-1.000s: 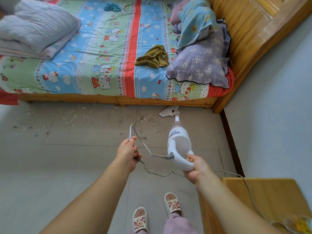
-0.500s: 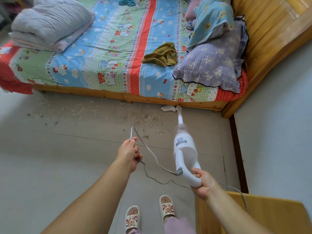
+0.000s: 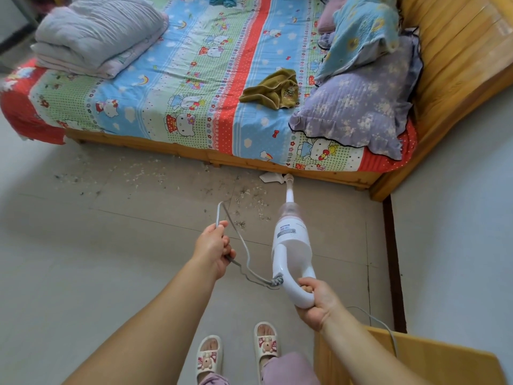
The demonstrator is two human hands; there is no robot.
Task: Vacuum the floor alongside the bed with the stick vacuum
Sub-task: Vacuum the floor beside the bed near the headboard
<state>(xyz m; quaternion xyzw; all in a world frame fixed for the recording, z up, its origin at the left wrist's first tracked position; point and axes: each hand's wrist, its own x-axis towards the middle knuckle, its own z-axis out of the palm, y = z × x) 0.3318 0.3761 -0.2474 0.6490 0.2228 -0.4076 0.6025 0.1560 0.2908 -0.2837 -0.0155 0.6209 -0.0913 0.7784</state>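
A white stick vacuum [image 3: 290, 240] slants from my right hand [image 3: 319, 302] down to the floor by the bed. My right hand grips its curved handle. Its flat nozzle [image 3: 270, 177] lies on the tiles, partly under the wooden bed frame [image 3: 249, 162]. My left hand [image 3: 215, 248] holds a loop of the grey power cord [image 3: 241, 240] off the floor, left of the vacuum body. Pale crumbs and dark debris [image 3: 249, 201] are scattered along the bed's side, mostly left of the nozzle.
The bed carries a folded quilt [image 3: 97, 37], an olive cloth [image 3: 273, 88] and pillows [image 3: 358, 107]. A wooden cabinet [image 3: 433, 359] stands at my lower right, with the cord running over it. A wall [image 3: 458, 218] and dark skirting close the right side. My slippered feet [image 3: 238, 354] stand on the tiles.
The vacuum has been pushed forward, so its nozzle now reaches under the bed edge. The view has shifted left, showing more of the bed's foot. Both hands keep their grips.
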